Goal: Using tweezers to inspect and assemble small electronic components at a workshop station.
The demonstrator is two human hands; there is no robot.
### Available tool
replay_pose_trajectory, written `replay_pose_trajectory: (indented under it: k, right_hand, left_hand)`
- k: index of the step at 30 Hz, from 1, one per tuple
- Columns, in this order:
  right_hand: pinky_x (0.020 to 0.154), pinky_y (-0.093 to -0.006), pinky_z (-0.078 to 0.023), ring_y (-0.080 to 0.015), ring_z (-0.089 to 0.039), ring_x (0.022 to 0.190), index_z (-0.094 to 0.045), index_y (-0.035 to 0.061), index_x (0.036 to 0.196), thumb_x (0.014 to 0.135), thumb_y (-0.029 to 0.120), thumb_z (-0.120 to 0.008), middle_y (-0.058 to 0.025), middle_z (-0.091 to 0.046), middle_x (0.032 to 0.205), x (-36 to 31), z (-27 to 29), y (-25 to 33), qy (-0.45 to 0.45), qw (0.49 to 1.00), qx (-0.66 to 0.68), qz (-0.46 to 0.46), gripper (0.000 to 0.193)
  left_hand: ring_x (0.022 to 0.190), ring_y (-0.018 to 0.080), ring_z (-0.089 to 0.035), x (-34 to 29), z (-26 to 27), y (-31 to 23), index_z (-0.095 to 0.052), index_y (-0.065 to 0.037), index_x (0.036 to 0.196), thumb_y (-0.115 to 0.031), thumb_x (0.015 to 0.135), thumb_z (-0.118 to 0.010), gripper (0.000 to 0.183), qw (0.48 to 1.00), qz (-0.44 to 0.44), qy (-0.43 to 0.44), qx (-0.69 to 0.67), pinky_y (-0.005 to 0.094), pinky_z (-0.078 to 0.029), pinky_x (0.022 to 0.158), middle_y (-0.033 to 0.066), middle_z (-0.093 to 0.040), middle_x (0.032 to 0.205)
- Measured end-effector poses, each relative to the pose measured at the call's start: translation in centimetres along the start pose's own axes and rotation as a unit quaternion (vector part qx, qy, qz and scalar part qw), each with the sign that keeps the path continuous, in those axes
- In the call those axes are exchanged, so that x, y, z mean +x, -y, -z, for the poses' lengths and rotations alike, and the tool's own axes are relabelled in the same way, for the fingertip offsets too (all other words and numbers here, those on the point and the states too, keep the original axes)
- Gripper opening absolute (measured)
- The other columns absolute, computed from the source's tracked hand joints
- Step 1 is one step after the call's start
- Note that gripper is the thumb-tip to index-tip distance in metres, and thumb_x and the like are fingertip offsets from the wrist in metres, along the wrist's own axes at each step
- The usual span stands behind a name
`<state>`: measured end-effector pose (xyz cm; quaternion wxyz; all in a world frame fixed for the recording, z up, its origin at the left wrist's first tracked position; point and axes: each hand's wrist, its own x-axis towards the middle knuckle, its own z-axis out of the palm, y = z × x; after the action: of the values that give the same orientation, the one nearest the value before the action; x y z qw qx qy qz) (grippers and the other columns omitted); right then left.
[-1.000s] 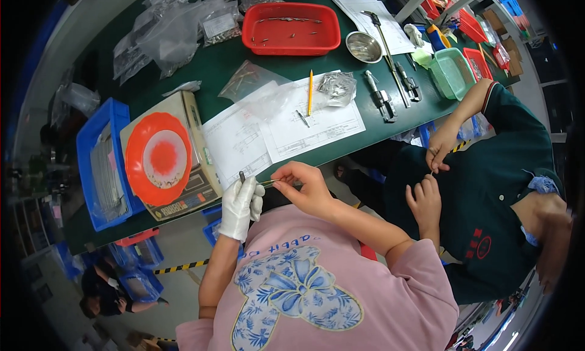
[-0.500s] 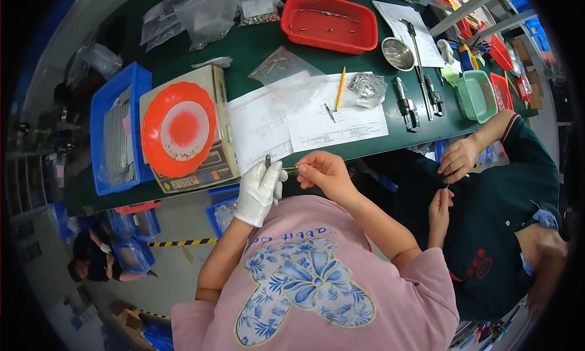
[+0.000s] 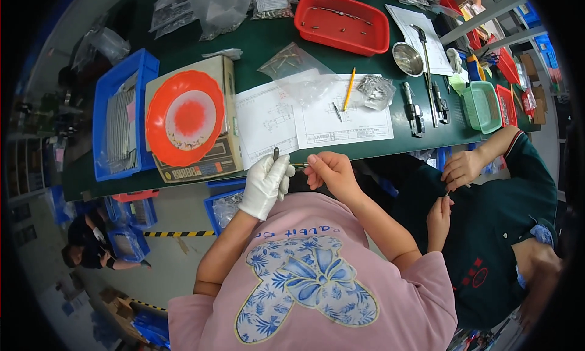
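Dark metal, the small pin point(image 3: 276, 153) stands nearly upright at frame centre, tip toward the drawing sheets point(image 3: 317, 116), pinched in the gloved left hand point(image 3: 264, 184). The bare right hand point(image 3: 332, 173) beside it pinches a thin rod point(image 3: 298, 164) lying crosswise. Since the earlier frame both hands have kept their grips, sitting slightly lower in view.

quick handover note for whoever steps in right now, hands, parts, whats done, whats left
Left hand, in a white glove, grips a small dark tool upright at the table edge.
Right hand, bare, pinches a thin metal pin toward it.
Drawing sheets, a bag of small parts and the orange dish lie ahead.
Done: one pin in hand.
Left: cannot tell how many.
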<state>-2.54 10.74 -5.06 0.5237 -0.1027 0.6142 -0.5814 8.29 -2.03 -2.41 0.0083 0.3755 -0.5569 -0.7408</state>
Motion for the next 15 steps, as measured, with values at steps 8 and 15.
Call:
replay_pose_trajectory:
  k: [8,15]
  right_hand:
    - [0.060,-0.0186,-0.041,-0.0062,-0.051,0.065,-0.054,0.0002,0.086,0.074,0.002,-0.059,-0.0032,-0.057,0.075,0.11,-0.65,-0.70,-0.055,0.956,-0.124,0.260,0.013]
    - [0.059,-0.0191,-0.042,-0.0088,-0.054,0.065,-0.053,0.0011,0.082,0.080,0.012,-0.055,-0.0039,-0.056,0.071,0.09,-0.55,0.10,-0.029,0.992,0.078,0.097,0.011]
  left_hand:
    - [0.033,0.0058,-0.036,0.37,0.47,0.39,-0.051,-0.002,0.070,-0.032,0.085,-0.046,0.033,0.998,0.044,0.011,-0.041,0.0186,-0.028,0.031,-0.0003,-0.043,0.045]
    - [0.033,0.0056,-0.035,0.08,0.18,0.23,-0.051,-0.002,0.070,-0.032,0.085,-0.046,0.034,0.999,0.023,0.010,-0.035,0.0181,-0.028,0.032,-0.0004,-0.043,0.045]
